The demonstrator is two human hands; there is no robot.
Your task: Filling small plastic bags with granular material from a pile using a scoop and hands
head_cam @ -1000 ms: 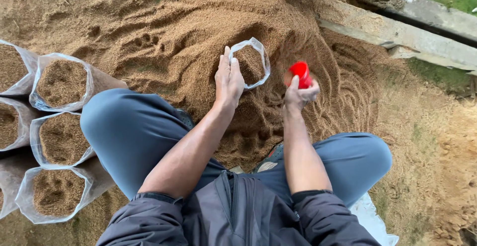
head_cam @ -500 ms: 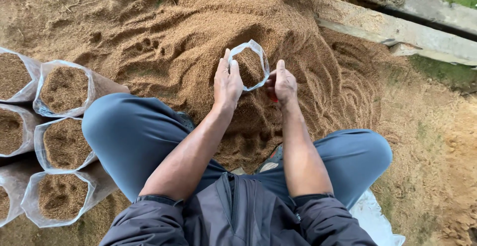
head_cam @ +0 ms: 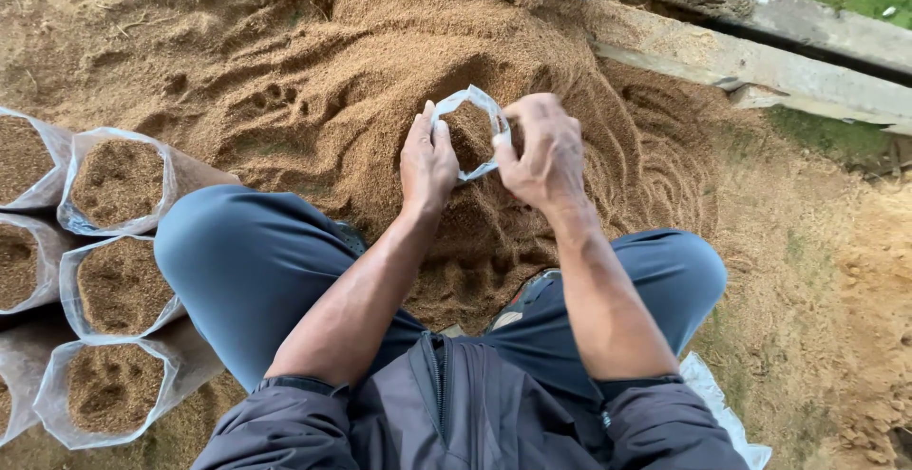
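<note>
I hold the small clear bag (head_cam: 467,133) upright on the sawdust heap (head_cam: 313,71), just ahead of my knees. My left hand (head_cam: 427,161) is curled shut around the bag's left rim, thumb inside the edge. My right hand (head_cam: 543,152) is closed over the right rim; whether anything lies under that palm I can't make out. To do this well I should keep the mouth stretched wide and level so nothing spills. Filled bags (head_cam: 119,185) stand in rows at my left.
</note>
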